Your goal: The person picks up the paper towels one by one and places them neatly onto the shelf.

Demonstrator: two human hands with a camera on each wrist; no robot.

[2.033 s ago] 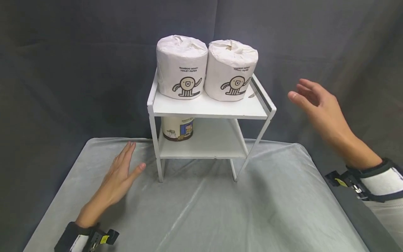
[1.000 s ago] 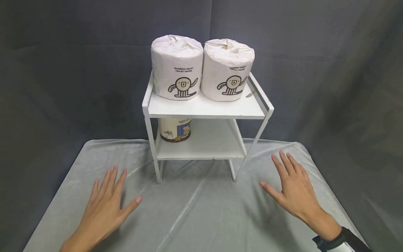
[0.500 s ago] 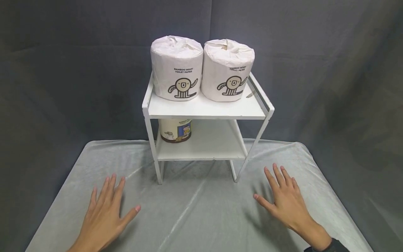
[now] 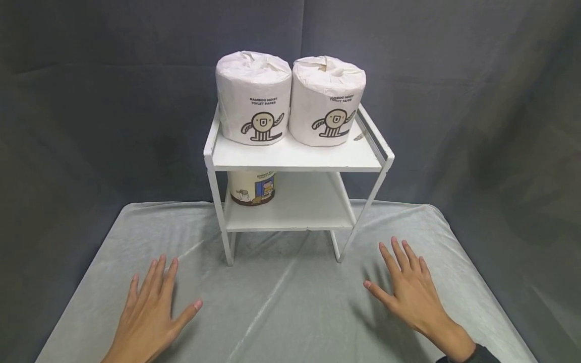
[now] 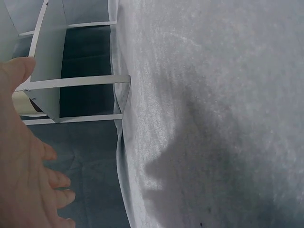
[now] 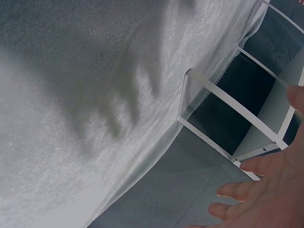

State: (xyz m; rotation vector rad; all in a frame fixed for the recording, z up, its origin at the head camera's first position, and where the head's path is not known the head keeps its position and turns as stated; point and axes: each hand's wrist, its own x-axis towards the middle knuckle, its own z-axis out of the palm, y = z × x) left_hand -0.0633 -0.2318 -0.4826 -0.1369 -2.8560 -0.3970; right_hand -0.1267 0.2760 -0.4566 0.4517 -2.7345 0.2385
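My left hand (image 4: 150, 312) hovers over the cloth at the front left, palm down, fingers spread, holding nothing. On the other side, my right hand (image 4: 410, 292) is held the same way, its shadow falling on the cloth beside it. Beyond both hands stands a white two-tier shelf (image 4: 295, 160). Two wrapped toilet paper rolls stand upright side by side on its top: a left roll (image 4: 254, 101) and a right roll (image 4: 327, 103). A cream roll (image 4: 252, 189) with a cartoon print and brown base stands at the left of the lower tier, its upper part hidden by the top board.
Grey cloth (image 4: 281, 312) with a pale crease covers the table under the shelf. A dark grey curtain (image 4: 136, 111) hangs behind and at both sides. The shelf's raised side rails (image 4: 376, 136) flank the top tier.
My right hand has come down from beside the shelf to above the cloth at front right. My left hand has drawn back toward the near edge, fingers spreading. The rolls stay put.
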